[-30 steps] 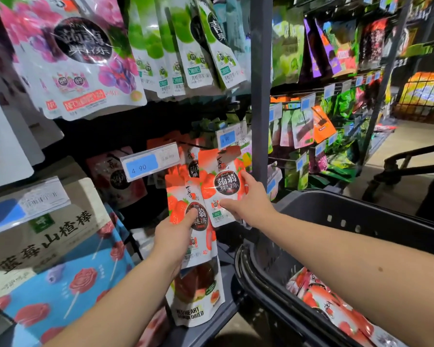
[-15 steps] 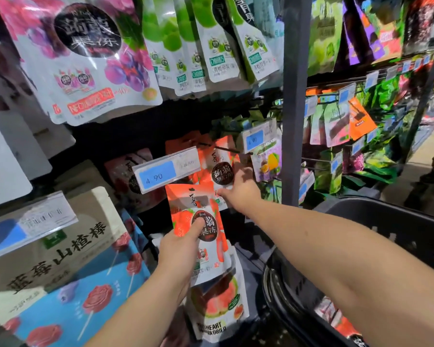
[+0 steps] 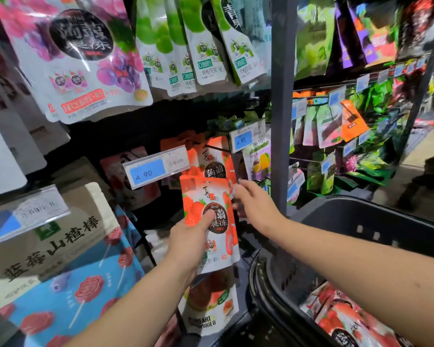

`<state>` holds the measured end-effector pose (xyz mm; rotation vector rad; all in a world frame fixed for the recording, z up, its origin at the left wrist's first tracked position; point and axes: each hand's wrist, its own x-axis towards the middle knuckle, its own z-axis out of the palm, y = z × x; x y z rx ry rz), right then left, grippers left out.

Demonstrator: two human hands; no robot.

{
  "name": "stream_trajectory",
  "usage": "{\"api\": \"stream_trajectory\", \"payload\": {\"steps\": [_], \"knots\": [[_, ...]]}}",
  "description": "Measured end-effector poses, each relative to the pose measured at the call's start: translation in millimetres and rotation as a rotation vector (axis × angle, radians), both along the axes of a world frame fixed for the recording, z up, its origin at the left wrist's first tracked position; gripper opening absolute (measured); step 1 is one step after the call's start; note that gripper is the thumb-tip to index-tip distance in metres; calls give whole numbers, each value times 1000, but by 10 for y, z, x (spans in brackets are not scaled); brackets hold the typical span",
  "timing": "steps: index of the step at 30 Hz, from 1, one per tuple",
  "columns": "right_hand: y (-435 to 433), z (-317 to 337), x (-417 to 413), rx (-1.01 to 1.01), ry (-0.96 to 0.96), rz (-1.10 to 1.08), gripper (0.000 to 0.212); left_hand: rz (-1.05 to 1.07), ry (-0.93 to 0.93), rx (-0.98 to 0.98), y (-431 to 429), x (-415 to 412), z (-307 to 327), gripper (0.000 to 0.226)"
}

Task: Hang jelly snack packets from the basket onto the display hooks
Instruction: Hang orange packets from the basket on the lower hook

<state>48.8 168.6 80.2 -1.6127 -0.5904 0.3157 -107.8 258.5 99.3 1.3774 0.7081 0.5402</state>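
One strawberry jelly packet was in hand at the time of inspection, held upright just below and to the right of the large 4.90 price tag. The left hand gripped it from the lower left, with the thumb pressed on the front face and the fingers curled behind, out of sight. The right hand hovered right of that tag, just beside the packet's upper edge. Its fingers were loosely extended and held nothing, though blur prevented confirming whether they touched the packet.

At least one matching packet hung on the display hook behind and to the upper right of the tag. The held packet's top sat below that hook and was not threaded on. Several more packets lay in the black basket, well to the lower right of the tag.

Assessment: the task was partly complete. The packet in hand needed its hang hole lifted onto the hook, and the basket stock was outstanding.
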Motion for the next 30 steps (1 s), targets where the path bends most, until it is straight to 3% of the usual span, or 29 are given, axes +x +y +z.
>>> {"api": "stream_trajectory", "payload": {"steps": [2,4,7,9,12,18,30], "knots": [[-213,45,-137,30,45,67,56,-22,-8,-15,-128,65,70,18],[-398,46,-235,10,-24,81,56,-42,-10,-2,-245,150,128,20],[-579,66,-246,5,-107,13,69,-49,-2,100,-386,297,179,40],[-633,87,-188,17,-147,-32,80,-61,10,123,-462,366,221,39],[-697,144,-136,64,-184,-49,75,-81,19,143,-522,412,273,20],[-644,210,-50,46,-213,-128,66,-30,-51,282,-533,397,282,22],[-472,142,107,-84,-215,-150,82,-77,-121,389,-422,374,181,32]]}}
